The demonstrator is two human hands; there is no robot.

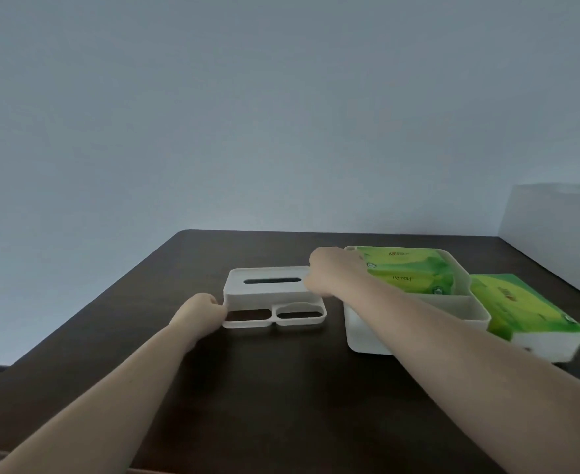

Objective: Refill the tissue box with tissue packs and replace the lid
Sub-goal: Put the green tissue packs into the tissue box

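The white lid [274, 292] lay on the dark desk [281, 388], just left of the open box [418, 323] holding a green tissue pack [408, 271]. It looked light, stiff plastic, best gripped at its ends. Both arms reached forward: left hand [201, 311] pinched the near-left edge, right hand [329, 271] clasped the right end.
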